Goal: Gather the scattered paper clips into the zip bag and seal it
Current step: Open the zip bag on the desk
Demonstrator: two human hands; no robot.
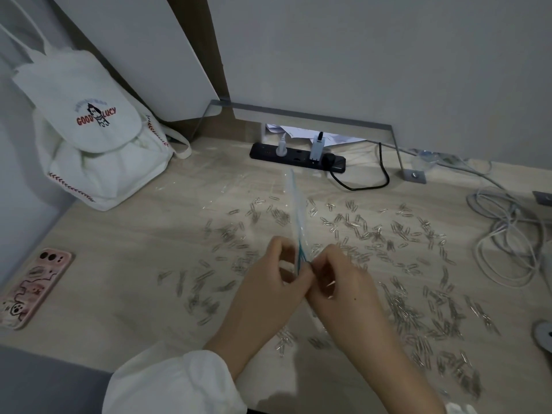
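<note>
Nearest the camera a white sleeve (167,380) covers the left forearm, and both hands meet over the middle of the pale wood desk (98,297). The left hand (268,282) and right hand (337,282) are each pinching the near end of the clear zip bag (295,216), fingertips pressed right up against each other at its teal zip strip, so both are clamped on the bag. The bag is held up edge-on and runs away from the hands toward the far side; can't really tell if its mouth is open or closed from this angle, and I can't see whether anything's inside. The paper clips (418,309) are all over the desk around and under the hands, thickest at near right, with a looser spread at left and beyond the bag. At the near left edge lies a phone (33,288) in a pink cartoon case. Over at right there's a tangle of white cable (507,237). Farther back a black power strip (298,156) sits against the wall with plugs in it, and at far left a white backpack (98,135) leans in the corner.
</note>
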